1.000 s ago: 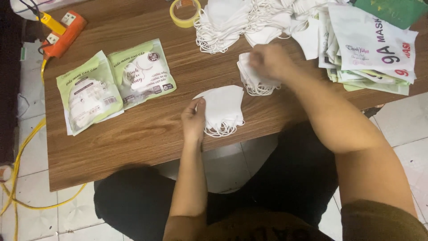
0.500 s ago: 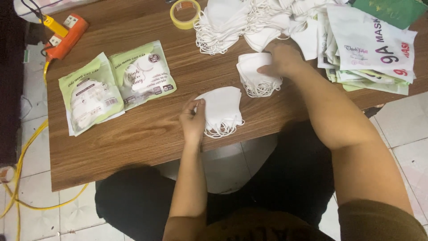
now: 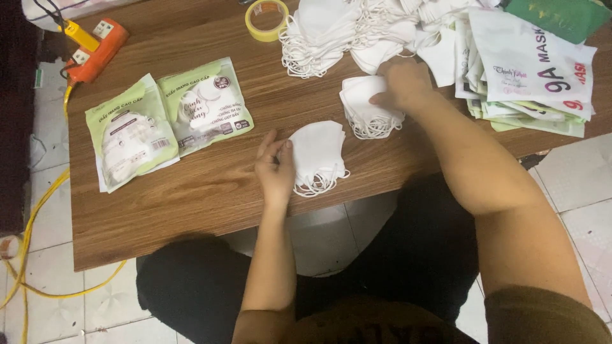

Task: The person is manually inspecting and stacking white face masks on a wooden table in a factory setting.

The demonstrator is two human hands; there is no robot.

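right hand (image 3: 401, 86) shifted onto far mask stack (image 3: 366, 105), left hand (image 3: 275, 167) touching near stack (image 3: 317, 156)

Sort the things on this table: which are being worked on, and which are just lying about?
In use: left hand on near mask stack; right hand on far mask stack.
Lying about: tape roll, orange tool, green packets.

The right hand (image 3: 403, 86) hid part of the small mask stack (image 3: 366, 107). The green bag (image 3: 564, 16) & big mask pile (image 3: 357, 28) were cut off at the top edge (fingertips couldn't be seen).
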